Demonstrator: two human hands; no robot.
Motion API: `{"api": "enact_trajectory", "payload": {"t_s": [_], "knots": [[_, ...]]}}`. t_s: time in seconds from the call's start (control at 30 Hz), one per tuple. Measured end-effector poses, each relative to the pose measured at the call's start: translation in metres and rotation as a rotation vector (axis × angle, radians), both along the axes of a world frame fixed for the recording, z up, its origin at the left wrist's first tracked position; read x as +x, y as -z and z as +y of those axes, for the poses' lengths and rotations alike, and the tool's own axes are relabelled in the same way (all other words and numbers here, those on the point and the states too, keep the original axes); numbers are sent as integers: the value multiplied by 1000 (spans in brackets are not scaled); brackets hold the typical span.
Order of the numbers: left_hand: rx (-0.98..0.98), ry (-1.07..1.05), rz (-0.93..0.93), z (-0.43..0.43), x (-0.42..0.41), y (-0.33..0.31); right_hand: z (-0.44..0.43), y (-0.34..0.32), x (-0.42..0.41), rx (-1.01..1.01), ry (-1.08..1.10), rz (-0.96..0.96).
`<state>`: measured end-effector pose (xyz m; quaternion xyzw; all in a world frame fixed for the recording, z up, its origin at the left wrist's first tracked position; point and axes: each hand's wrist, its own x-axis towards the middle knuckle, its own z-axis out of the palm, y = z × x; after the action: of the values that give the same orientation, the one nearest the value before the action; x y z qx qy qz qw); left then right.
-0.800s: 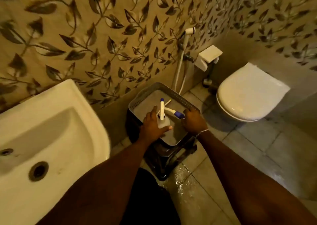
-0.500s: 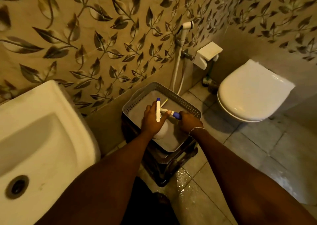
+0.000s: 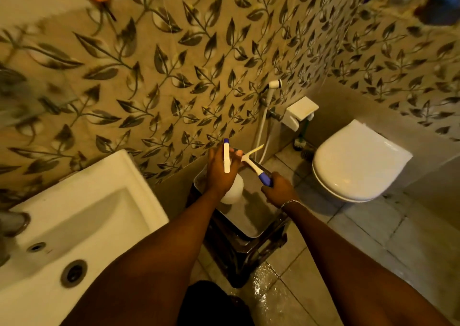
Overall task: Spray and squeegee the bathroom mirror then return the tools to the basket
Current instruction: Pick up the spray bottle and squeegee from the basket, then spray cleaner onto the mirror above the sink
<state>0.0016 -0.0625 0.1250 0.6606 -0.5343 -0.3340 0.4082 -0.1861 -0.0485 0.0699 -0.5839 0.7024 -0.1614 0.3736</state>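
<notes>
The spray bottle [image 3: 232, 184] hangs above the basket [image 3: 245, 216], neck wrapped by the left hand [image 3: 219, 174]. Beside it the squeegee [image 3: 256, 164] rises over the basket too, its blue handle clenched in the right hand [image 3: 278, 191].
</notes>
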Motion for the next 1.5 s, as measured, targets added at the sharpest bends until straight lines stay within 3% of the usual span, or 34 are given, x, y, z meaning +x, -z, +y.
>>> {"api": "enact_trajectory", "payload": {"t_s": [0.17, 0.4, 0.57, 1.0, 1.33, 1.5], "knots": [[-142, -48, 36, 8, 17, -82, 17, -74, 16, 35, 180, -327], [-353, -93, 67, 23, 44, -193, 45, -176, 47, -96, 202, -461], [-500, -109, 70, 43, 73, -267, 65, -249, 78, -162, 217, -725], [-768, -466, 20, 117, 204, -411, 112, -418, 204, -364, -77, -1015], [-1027, -758, -102, 201, 345, -543, 143, -491, 318, -426, -291, -1149], [-1029, -864, -223, 238, 406, -609, 155, -527, 366, -434, -405, -1187]]}}
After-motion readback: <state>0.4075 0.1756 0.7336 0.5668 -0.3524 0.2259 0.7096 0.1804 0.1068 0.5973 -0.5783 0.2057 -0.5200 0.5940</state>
